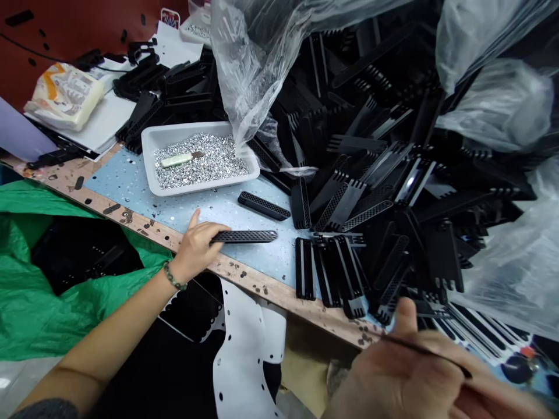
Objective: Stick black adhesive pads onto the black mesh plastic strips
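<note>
My left hand (pixel 196 247) rests on the table edge, its fingers closed on one end of a long black perforated plastic strip (pixel 247 236) that lies flat on the blue surface. My right hand (pixel 414 372) is low at the front right, blurred, its fingers pinched on a thin dark stick-like tool (pixel 425 349). A big heap of black plastic comb-like parts (pixel 393 163) fills the right half of the table, just beyond my right hand. A white tray (pixel 152 139) of small silver beads stands behind my left hand, with a pale-handled tool (pixel 179 158) lying in it.
Clear plastic bags (pixel 253 64) hang over the heap. Another loose perforated strip (pixel 264 205) lies by the tray. A green bag (pixel 26 291) holding black parts sits below the table's left edge. A wrapped packet (pixel 63 93) and papers lie at the far left.
</note>
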`<move>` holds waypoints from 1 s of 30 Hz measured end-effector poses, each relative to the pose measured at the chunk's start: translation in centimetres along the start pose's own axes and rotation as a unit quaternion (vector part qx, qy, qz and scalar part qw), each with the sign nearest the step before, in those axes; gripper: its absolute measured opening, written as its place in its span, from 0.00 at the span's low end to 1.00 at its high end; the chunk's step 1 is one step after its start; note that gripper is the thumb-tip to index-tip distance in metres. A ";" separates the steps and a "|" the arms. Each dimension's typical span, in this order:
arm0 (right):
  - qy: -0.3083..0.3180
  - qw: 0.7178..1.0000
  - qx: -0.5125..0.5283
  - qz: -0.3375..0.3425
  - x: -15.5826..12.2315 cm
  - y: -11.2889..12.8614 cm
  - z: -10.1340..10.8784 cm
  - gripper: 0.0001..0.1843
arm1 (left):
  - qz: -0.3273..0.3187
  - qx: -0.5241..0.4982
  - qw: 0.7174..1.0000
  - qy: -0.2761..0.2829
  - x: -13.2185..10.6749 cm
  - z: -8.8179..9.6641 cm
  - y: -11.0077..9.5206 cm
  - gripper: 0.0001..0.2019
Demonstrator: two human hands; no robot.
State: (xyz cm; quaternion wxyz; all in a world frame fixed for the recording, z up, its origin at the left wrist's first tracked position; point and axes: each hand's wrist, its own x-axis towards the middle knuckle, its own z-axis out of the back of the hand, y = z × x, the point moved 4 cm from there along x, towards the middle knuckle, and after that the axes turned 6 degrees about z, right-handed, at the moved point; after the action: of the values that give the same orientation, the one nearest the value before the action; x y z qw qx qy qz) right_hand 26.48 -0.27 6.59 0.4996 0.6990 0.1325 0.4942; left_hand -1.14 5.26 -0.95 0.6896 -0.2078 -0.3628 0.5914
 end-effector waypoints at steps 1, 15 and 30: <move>0.001 1.000 0.014 0.015 0.4 0.5 0.2 0.10 | -0.007 -0.007 1.000 0.012 0.1 -0.3 -0.1 0.14; 0.135 0.906 0.130 -0.380 -2.5 -5.9 -5.2 0.11 | 0.130 -0.134 0.968 0.168 -2.4 0.7 0.5 0.25; 0.131 0.882 0.119 -0.436 -4.2 -8.5 -6.9 0.15 | 0.292 -0.337 0.859 0.250 -2.8 -2.2 1.6 0.21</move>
State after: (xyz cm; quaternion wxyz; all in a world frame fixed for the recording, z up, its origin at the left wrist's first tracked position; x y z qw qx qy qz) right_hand 21.45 4.74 -2.70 0.5559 0.5533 0.5462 0.2941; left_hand -0.69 3.24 -4.20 0.4403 -0.6648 -0.2784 0.5354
